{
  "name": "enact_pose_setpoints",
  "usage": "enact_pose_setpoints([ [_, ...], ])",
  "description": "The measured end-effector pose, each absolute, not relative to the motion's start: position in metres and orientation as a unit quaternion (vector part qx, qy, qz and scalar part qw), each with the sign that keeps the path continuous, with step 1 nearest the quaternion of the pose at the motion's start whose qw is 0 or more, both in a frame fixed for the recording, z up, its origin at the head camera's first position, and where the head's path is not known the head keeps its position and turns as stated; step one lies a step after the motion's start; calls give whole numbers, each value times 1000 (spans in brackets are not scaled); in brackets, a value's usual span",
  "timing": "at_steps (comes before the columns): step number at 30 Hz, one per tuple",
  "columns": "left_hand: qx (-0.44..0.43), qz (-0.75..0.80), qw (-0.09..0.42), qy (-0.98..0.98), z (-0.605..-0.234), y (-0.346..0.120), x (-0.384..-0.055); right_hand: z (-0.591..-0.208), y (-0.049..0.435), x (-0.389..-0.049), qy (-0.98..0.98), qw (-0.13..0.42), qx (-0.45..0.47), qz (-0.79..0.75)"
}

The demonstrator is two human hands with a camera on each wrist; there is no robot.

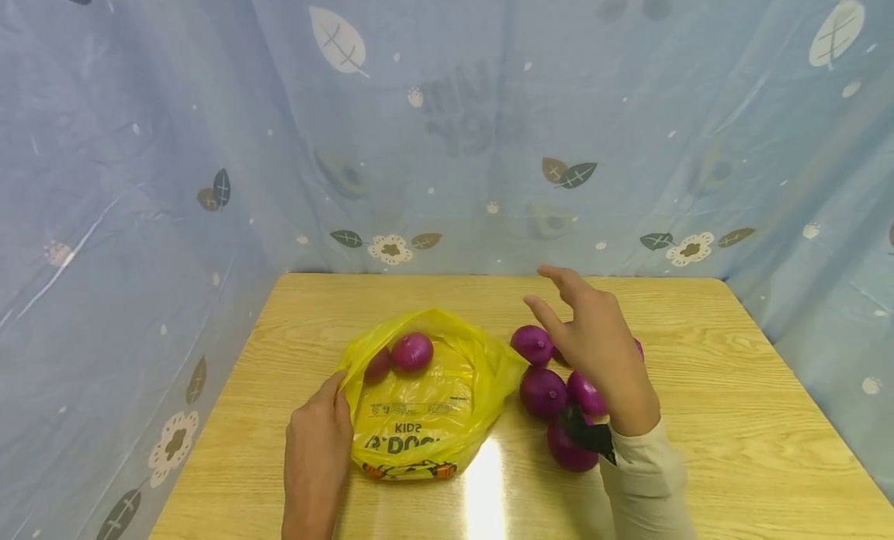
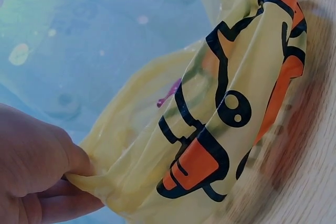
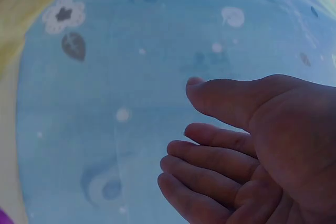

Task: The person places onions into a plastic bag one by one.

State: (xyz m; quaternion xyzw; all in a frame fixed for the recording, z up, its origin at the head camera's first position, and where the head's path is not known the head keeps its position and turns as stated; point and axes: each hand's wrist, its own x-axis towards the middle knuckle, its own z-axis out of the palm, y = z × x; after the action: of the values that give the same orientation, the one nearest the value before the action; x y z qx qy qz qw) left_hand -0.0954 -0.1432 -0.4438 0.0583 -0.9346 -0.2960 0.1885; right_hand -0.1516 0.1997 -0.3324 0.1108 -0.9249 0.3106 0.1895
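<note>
A yellow plastic bag (image 1: 419, 439) with printed lettering and a cartoon design lies on the table, its mouth spread wide. Inside it are two purple onions, the nearer-to-centre onion (image 1: 413, 352) in plain sight and the other onion (image 1: 378, 365) partly behind the bag's edge. My left hand (image 1: 320, 431) pinches the bag's left rim between thumb and fingers, as the left wrist view also shows at the bag's edge (image 2: 100, 182). My right hand (image 1: 594, 338) is raised over a group of purple onions (image 1: 543, 393), its palm bare and fingers extended in the right wrist view.
The loose onions sit right of the bag, several of them close together and some partly hidden by my right hand and wrist. A dark strap (image 1: 587, 435) circles that wrist. Blue patterned cloth (image 1: 447, 136) hangs behind and beside the wooden table (image 1: 754, 431).
</note>
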Motion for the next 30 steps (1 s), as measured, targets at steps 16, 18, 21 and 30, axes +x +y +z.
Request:
enact_pose_setpoints([
  [16,62,-293,186,-936,-444,-143,-96,-357,264,-143,-946,145,34,289],
  [18,62,-291,187,-936,-444,-143,-96,-362,272,-141,-947,146,29,285],
  [21,61,-292,188,-936,-444,-144,-95,-368,283,-139,-948,142,20,282],
  [30,57,-298,189,-934,-445,-145,-94,-379,307,-128,-957,113,-8,266],
])
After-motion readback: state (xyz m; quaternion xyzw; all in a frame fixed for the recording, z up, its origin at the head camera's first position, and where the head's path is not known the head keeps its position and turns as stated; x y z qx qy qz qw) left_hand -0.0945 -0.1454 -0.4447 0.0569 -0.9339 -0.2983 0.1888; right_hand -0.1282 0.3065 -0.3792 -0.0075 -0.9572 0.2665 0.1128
